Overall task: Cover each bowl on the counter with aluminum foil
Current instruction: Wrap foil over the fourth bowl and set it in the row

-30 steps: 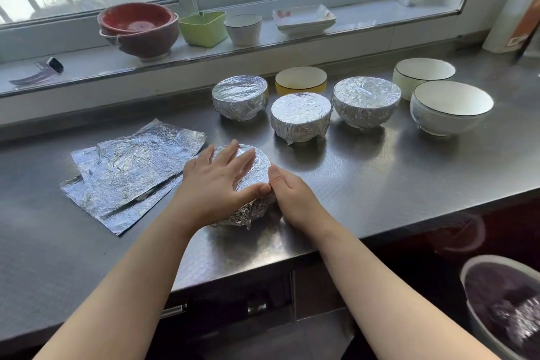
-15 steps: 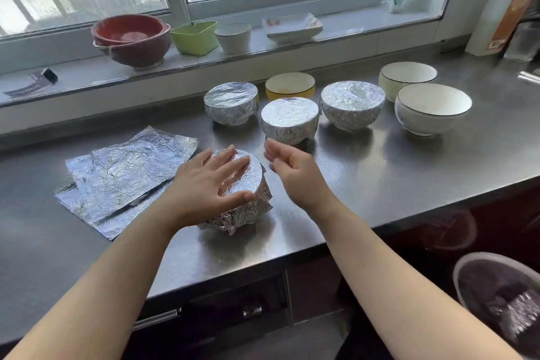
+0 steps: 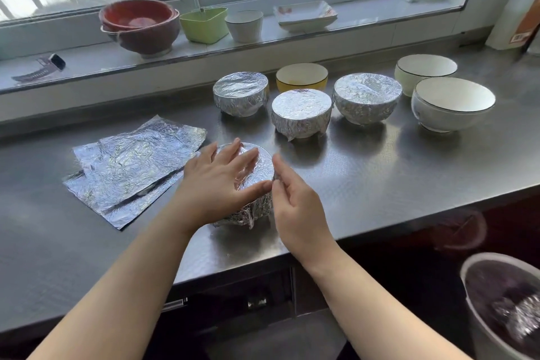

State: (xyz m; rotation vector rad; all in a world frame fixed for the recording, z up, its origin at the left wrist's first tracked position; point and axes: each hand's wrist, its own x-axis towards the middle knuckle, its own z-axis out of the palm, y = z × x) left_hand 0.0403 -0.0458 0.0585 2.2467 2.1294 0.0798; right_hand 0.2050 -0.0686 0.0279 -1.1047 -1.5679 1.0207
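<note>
A foil-wrapped bowl (image 3: pixel 257 204) stands near the counter's front edge. My left hand (image 3: pixel 217 187) lies flat on its foil top, fingers spread. My right hand (image 3: pixel 295 202) is at the bowl's right side, its fingertips touching the foil at the rim. Behind stand three foil-covered bowls: left (image 3: pixel 240 93), middle (image 3: pixel 301 112) and right (image 3: pixel 367 98). Uncovered are a yellow bowl (image 3: pixel 301 76), a pale bowl (image 3: pixel 425 70) and a large white bowl (image 3: pixel 454 102). Loose foil sheets (image 3: pixel 131 166) lie to the left of the bowl.
The steel counter (image 3: pixel 394 172) ends close in front of me. On the windowsill sit red bowls (image 3: pixel 140 25), a green dish (image 3: pixel 204 23), a white cup (image 3: pixel 245 25) and a square plate (image 3: pixel 305 14). A bin (image 3: pixel 502 310) with crumpled foil stands at lower right.
My right hand lifted off the bowl's near side, swung up and round, and has come back against the foil at the right rim. My left hand stayed pressed on top.
</note>
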